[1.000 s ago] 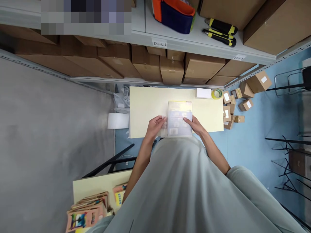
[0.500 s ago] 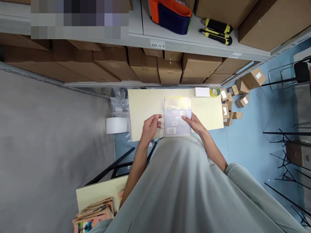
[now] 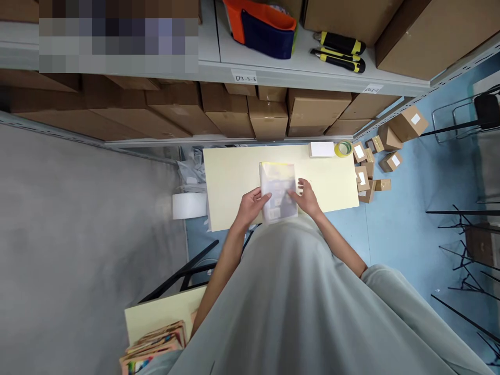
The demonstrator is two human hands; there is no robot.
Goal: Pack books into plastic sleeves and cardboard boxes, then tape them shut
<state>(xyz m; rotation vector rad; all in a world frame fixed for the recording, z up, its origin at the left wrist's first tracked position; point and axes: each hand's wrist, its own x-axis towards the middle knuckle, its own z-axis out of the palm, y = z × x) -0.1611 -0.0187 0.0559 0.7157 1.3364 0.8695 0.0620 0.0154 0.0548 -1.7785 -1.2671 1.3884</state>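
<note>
In front of my body, at the near edge of the cream table (image 3: 230,166), is a flat book-like item (image 3: 278,187) in a cloudy, see-through wrap. Its print shows only faintly, with a yellow strip along the far edge. My left hand (image 3: 250,207) grips its left edge, the thumb on top and the fingers partly behind it. On the other side, my right hand (image 3: 308,199) has its thumb at the item's right edge, while its fingers stand apart from it, spread and curved.
A white box (image 3: 321,150) and a yellow tape roll (image 3: 343,149) sit at the table's back right. Small cartons (image 3: 361,179) lie to the right. Beyond rises a shelf (image 3: 219,73) with cartons and utility knives (image 3: 339,52). A white roll (image 3: 189,206) is at left; papers (image 3: 156,341) lie lower left.
My left hand has closed on the item's left edge. My right hand has loosened, its fingers now off the right side. The item has shifted slightly left and looks narrower and tilted.
</note>
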